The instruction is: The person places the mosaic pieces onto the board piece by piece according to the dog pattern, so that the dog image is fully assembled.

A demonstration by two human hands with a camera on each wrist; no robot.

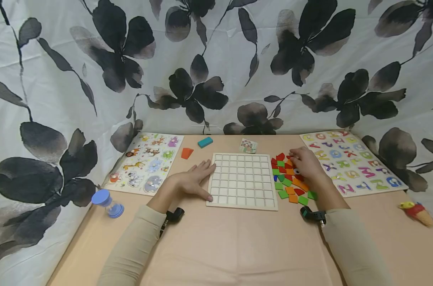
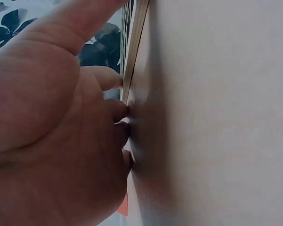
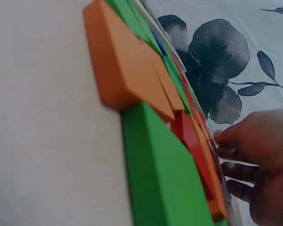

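Note:
My left hand (image 1: 194, 178) rests at the left side of a white grid board (image 1: 243, 180), fingers spread and thumb on its lower left edge. In the left wrist view, the palm of that hand (image 2: 56, 108) faces the camera, its fingertips by the board's edge. Right of the board lies a pile of red, green and orange tiles (image 1: 290, 180), with some blue. My right hand (image 1: 305, 165) reaches down to its far right part with bent fingers. In the right wrist view, tiles (image 3: 155, 160) partly hide those fingertips; whether they pinch one is unclear.
An animal picture board (image 1: 145, 163) lies left, a letter board (image 1: 352, 161) right. Behind the grid board are a blue block (image 1: 205, 142), an orange piece (image 1: 187, 153) and a small picture card (image 1: 248, 145). A blue sand timer (image 1: 109, 203) stands left; a small plush toy (image 1: 418, 214) lies right.

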